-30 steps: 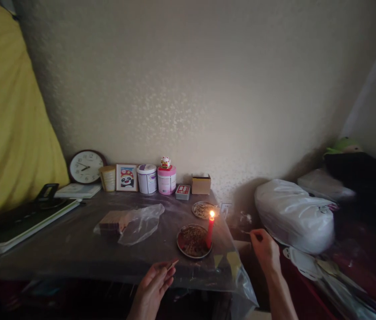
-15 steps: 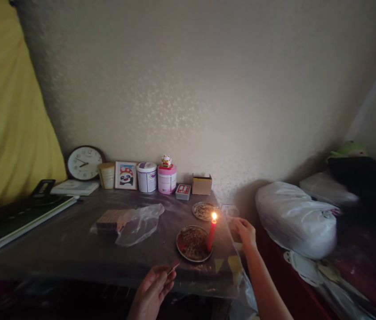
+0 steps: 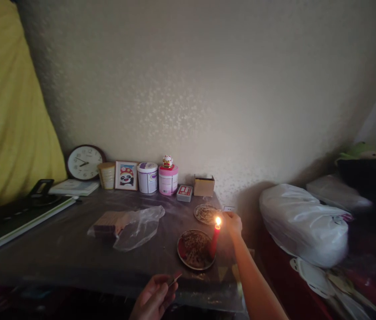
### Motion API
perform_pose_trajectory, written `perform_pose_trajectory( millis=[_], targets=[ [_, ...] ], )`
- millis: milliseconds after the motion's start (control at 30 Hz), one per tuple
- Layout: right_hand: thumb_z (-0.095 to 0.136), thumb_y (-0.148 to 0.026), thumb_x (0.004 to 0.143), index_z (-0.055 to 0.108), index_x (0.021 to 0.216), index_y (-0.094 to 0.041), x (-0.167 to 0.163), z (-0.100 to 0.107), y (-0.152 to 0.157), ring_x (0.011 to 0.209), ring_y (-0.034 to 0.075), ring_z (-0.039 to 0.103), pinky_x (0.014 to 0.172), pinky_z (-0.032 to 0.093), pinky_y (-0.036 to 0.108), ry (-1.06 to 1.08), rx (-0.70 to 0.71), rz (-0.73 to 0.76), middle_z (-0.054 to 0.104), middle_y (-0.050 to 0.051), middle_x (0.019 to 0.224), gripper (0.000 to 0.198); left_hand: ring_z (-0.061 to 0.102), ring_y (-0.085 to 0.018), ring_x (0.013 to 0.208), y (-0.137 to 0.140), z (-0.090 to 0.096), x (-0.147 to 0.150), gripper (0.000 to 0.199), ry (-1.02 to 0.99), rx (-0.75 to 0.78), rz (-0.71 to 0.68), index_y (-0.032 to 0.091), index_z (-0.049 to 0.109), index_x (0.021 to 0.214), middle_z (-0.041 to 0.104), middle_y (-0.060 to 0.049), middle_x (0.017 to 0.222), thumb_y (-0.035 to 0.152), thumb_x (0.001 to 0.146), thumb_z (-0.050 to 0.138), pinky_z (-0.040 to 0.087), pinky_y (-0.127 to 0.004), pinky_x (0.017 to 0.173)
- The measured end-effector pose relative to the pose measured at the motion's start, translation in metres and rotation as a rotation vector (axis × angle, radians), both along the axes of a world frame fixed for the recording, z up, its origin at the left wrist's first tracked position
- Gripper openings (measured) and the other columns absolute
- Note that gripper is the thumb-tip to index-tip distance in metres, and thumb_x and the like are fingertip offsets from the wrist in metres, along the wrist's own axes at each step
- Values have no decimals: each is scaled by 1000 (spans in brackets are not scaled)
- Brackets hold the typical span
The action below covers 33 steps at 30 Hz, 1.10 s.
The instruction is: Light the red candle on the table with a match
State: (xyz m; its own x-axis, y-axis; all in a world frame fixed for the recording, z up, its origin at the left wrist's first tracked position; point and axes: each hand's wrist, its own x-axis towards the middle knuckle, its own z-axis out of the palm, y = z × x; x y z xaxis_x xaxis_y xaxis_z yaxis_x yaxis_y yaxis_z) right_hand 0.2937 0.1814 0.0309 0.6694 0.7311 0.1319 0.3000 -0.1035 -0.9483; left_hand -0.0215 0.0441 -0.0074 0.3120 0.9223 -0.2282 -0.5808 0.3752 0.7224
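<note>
Two hands: right hand [image 3: 233, 222] pinched shut beside upright candle [image 3: 215, 240] flame, near table's [image 3: 74, 240] right edge; left hand [image 3: 156, 297] at front edge grips small stick [image 3: 174, 279].

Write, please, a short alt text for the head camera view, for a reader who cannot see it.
A right hand reaches beside the flame of a lit red candle standing at a round plate on a plastic-covered table. The left hand holds a small stick low at the table's front edge. A clock and jars line the wall.

left hand [image 3: 154, 298] cut off by the bottom edge.
</note>
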Motion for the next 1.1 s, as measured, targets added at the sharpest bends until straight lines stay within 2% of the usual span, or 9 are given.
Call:
perform_pose_trajectory(
  millis=[133,233,400,500,667,800,900,1000,1100],
  targets=[
    [53,-33,88,60,103,-18,-3,2,0,95,18,59,81,50,34,-45,-39,0,60,2,109,22,67,-20,86,0,-3,2,30,-19,-7,15,19,70,75,74,-8,96,37,54,81,49,-28,75],
    [55,-33,87,59,102,-15,0,7,-14,93,18,60,81,50,36,-95,-13,-27,61,3,106,24,66,-18,86,1,-2,1,31,-23,-2,-32,18,70,77,74,-7,95,37,54,81,48,-27,76],
    [58,-42,77,66,88,-13,1,12,-84,86,21,61,77,46,30,-142,109,-90,67,5,87,32,65,-18,88,-2,-2,-1,30,-46,29,-73,18,69,77,73,-7,93,38,57,80,47,-28,80],
    [56,-47,75,66,87,-16,-19,11,-137,77,19,61,68,47,26,-145,143,-77,68,3,82,35,64,-19,89,-8,-3,2,30,-19,67,-82,18,69,76,72,-6,89,39,57,79,46,-30,80],
    [55,-47,78,65,80,-18,-84,7,-187,62,14,57,55,46,19,-156,204,197,62,-1,67,30,62,-19,85,-17,-3,10,32,104,185,-109,19,67,81,71,-6,88,42,60,77,46,-29,77],
    [52,-39,85,65,88,-21,-132,-7,-197,82,16,63,75,51,21,-238,325,430,67,3,87,22,62,-21,86,-20,-5,11,35,196,321,-144,20,65,87,69,-6,89,41,61,76,46,-30,76],
    [55,-39,84,63,100,-24,-151,-28,-203,101,18,61,91,47,25,-261,392,452,65,5,105,24,62,-23,88,-23,-3,9,35,209,370,-187,21,63,89,69,-6,92,37,61,77,47,-32,77],
    [54,-43,84,60,106,-24,-156,-48,-208,102,18,61,91,47,25,-195,362,445,65,4,106,30,62,-24,92,-29,0,10,38,205,413,-184,22,60,96,69,-8,97,37,64,74,47,-33,81],
    [53,-45,84,60,106,-24,-152,-57,-212,101,18,61,90,48,25,-165,309,475,64,4,106,30,62,-25,93,-33,-1,11,41,229,460,-138,21,58,100,69,-9,100,38,66,72,46,-33,81]
  ],
)
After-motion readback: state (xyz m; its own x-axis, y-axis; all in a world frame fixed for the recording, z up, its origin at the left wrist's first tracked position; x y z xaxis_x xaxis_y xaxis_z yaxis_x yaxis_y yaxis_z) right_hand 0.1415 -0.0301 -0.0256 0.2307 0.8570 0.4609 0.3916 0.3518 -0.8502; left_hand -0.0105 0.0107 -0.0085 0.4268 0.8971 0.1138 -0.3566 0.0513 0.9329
